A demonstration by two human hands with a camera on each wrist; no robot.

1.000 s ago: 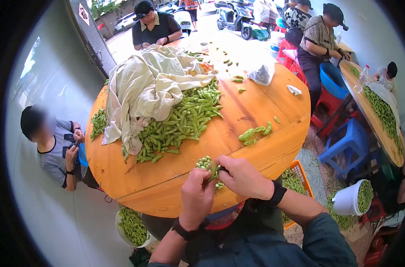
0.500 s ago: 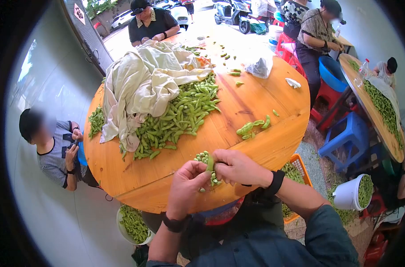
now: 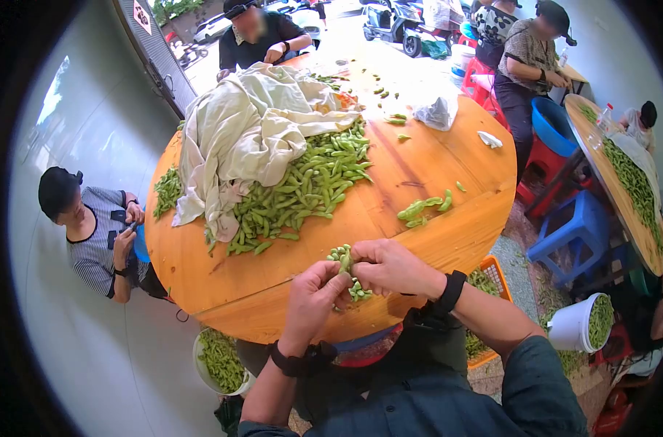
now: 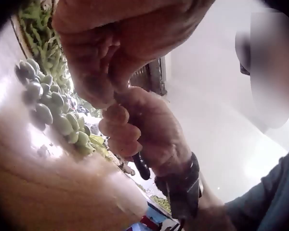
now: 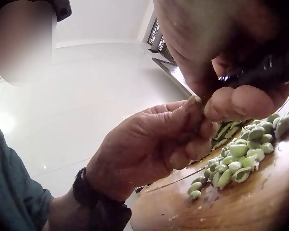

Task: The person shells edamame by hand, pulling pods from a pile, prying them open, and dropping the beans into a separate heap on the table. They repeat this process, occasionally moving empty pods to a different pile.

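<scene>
In the head view my left hand [image 3: 311, 298] pinches a green edamame pod [image 3: 345, 263] between thumb and fingers, over the near edge of the round wooden table. My right hand [image 3: 391, 266] meets it from the right, fingertips right at the pod. Its fingers curl round a slim tool with a glossy black handle [image 4: 142, 166], whose end sticks out below them in the left wrist view; the working end is hidden. A small pile of shelled beans [image 5: 238, 151] lies on the tabletop just beyond both hands.
A heap of pods [image 3: 295, 193] lies under a pale cloth [image 3: 237, 131]. A few pods [image 3: 422, 209] rest right of it. Below stand a pod-filled bucket [image 3: 218, 360], an orange crate [image 3: 500, 277], a white bucket [image 3: 568, 325] and a blue stool [image 3: 573, 233]. Other people sit around.
Both hands stay together at the pod, shifting only slightly while the head view moves a little. The person across the table has raised one forearm.
</scene>
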